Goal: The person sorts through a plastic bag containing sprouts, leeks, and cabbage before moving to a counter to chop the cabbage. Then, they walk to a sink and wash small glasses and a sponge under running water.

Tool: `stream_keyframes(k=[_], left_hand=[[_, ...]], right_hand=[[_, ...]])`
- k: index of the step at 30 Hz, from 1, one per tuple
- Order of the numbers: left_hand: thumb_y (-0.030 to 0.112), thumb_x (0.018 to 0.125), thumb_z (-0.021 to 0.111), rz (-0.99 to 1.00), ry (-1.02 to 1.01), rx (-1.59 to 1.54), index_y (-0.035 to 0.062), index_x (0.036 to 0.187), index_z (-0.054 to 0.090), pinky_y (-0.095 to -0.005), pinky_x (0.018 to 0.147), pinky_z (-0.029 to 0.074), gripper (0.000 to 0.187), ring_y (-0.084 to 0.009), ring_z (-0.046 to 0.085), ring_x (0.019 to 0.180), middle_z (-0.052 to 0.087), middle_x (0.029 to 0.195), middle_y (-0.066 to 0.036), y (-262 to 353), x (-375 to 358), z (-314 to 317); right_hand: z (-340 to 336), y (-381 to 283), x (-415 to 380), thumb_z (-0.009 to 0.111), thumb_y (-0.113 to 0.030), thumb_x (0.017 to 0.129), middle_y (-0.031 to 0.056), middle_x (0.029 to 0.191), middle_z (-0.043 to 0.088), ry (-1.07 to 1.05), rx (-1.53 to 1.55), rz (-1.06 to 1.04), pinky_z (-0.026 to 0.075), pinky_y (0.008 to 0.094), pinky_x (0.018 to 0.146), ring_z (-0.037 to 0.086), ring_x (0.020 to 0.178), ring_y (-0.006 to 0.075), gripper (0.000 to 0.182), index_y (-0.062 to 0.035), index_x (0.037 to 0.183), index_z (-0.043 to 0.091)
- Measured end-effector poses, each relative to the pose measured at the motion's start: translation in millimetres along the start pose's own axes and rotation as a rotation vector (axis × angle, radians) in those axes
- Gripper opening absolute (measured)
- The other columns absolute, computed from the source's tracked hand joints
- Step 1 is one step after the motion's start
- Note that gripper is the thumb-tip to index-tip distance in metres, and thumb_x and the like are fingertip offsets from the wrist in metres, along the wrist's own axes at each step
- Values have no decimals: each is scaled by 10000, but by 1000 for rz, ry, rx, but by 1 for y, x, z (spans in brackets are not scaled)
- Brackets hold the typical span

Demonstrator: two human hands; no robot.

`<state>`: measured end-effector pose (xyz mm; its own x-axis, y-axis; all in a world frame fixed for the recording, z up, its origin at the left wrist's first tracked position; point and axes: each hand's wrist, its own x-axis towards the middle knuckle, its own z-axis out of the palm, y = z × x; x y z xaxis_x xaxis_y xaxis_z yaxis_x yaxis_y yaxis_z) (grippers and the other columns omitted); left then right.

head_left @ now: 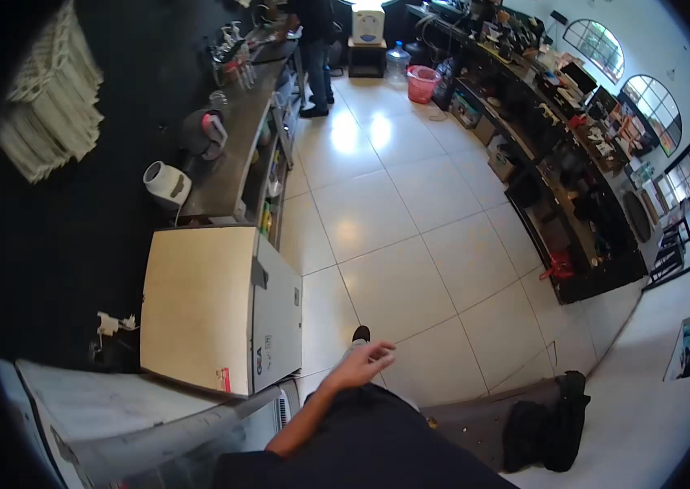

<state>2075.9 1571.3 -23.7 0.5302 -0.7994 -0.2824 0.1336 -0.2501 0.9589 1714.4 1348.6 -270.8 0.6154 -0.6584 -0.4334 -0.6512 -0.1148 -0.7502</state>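
Observation:
My left hand [361, 367] hangs in front of my dark shirt, above the tiled floor. Its fingers are loosely spread and hold nothing. One dark shoe [361, 333] shows just beyond it. Nearest on the left stands a white chest-like appliance [275, 326] with a pale top and "GEA" lettering on its side, apart from the hand. My right hand is out of sight.
A counter [235, 147] runs along the left wall, bearing a white device [167, 184] and a pink-and-grey appliance [213, 134]. Another person [316, 57] stands at its far end. Dark shelving [557, 163] lines the right side. A pink bucket [422, 85] and a bottle [397, 61] stand far back.

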Motion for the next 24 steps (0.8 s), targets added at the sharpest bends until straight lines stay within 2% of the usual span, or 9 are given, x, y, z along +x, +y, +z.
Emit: stream_keyframes(k=[4,10,13,14,15,17,20,22,24], left_hand=[[301,924,593,-29,10,33,29,1182,568,-352,819,506,376,-221,642,915,668,1025,-139,49,98,-49],[270,932,586,65,-47,84,43,1195,572,-317,813,487,347,-160,624,915,669,1031,-97,112,222,-109],[261,932,584,110,-55,97,36,1132,603,-316,805,489,301,-149,622,898,674,1008,-80,145,290,-121],[254,933,583,125,-53,98,29,1101,617,-314,801,491,282,-150,622,893,677,999,-74,153,314,-123],[238,937,573,151,-66,99,17,1040,635,-312,789,494,252,-153,626,880,678,973,-76,156,343,-125],[240,942,564,166,-75,157,13,1023,637,-316,781,498,252,-159,632,876,681,964,-89,164,398,-125],[238,923,576,262,1,215,6,1051,622,-362,846,491,269,-273,642,942,656,1034,-165,204,459,-108],[352,912,569,788,177,656,49,1233,570,-429,1010,374,442,-322,489,1235,513,1333,-195,231,498,-104],[450,886,555,860,234,740,63,1295,523,-458,1056,298,564,-347,411,1295,437,1396,-206,241,541,-127]], right_hand=[[-16,-45,45,468,-255,929,59,819,578,36,90,207,479,323,655,580,786,152,209,-74,904,568],[-11,-144,91,454,-280,941,46,793,546,66,282,523,469,327,613,562,762,144,218,-90,882,543],[-31,-235,141,447,-292,947,40,780,531,110,383,646,464,329,591,553,750,140,225,-98,871,531],[-47,-269,179,460,-323,949,22,788,495,129,358,451,446,312,586,514,703,132,225,-110,884,486],[-54,-288,235,473,-344,947,17,840,534,117,651,478,457,305,632,532,728,135,247,-102,978,505],[-63,-389,324,463,-333,972,57,892,628,177,654,185,483,285,707,606,818,154,288,-75,1033,577],[-71,-516,433,391,-323,1003,104,1021,655,-72,818,-2,495,352,812,623,953,191,337,-45,1095,559],[-54,-578,498,314,-391,1017,161,1169,610,-354,1155,-119,462,397,919,595,1067,253,449,-34,1199,518],[-64,-673,511,252,-479,1009,197,1358,478,-847,1367,-217,381,412,1035,493,1224,302,571,-48,1350,406]])
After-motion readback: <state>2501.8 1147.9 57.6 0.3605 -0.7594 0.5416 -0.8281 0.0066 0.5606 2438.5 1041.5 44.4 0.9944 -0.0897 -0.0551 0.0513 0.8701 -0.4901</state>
